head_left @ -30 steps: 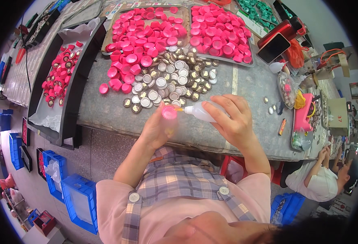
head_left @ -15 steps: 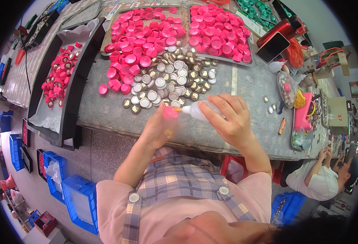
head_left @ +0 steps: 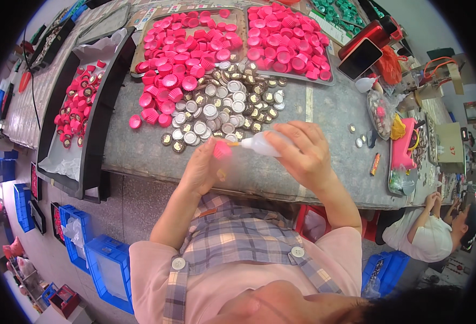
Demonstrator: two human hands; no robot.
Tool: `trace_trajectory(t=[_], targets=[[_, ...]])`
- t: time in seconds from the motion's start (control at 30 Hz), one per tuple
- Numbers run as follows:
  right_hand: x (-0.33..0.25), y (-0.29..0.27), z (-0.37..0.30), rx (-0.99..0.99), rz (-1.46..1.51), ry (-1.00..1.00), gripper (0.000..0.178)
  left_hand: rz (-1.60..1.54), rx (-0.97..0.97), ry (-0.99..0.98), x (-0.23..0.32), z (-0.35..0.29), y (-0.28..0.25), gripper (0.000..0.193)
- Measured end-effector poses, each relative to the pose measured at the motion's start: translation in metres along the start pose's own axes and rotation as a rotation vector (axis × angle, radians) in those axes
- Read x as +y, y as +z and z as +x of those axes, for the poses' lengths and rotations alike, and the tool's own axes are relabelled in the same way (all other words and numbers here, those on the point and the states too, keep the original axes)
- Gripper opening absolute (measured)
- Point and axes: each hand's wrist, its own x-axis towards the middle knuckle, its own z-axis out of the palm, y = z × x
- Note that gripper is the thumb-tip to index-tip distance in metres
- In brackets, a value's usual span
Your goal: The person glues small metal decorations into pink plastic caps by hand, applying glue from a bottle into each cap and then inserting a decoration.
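Left hand (head_left: 203,168) pinches pink cap (head_left: 222,149) steady just below the cap pile (head_left: 216,110); right hand (head_left: 298,155) wrapped around squeeze bottle (head_left: 262,144), nozzle aimed into it.

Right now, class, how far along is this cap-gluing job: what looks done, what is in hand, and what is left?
Done, probably: the pink caps with metal inserts in the grey tray at the left. In hand: the left hand holds one pink cap while the right hand points a squeeze bottle into it. Left: the heap of pink caps and the metal discs on the table.
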Motion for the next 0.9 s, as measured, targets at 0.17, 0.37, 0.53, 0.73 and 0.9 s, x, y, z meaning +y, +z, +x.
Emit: trace_trajectory(t=[0.17, 0.37, 0.53, 0.73, 0.9], targets=[[0.023, 0.005, -0.027, 0.148, 0.335, 0.567, 0.029, 0.226, -0.231, 0.370, 0.008, 0.005, -0.025, 0.027], [0.076, 0.050, -0.087, 0.388, 0.874, 1.146, 0.029, 0.730, -0.265, 0.752, 0.019, 0.003, -0.028, 0.028], [0.085, 0.064, -0.096, 0.390, 0.824, 1.114, 0.038, 0.677, -0.321, 0.795, 0.021, 0.005, -0.030, 0.032], [0.057, 0.032, -0.056, 0.451, -0.070, 0.738, 0.040, 0.028, -0.378, 0.530, 0.030, 0.005, -0.037, 0.030], [0.023, 0.037, -0.035, 0.119, 0.227, 0.325, 0.022, -0.741, -0.529, 0.018, 0.026, 0.007, -0.033, 0.036]])
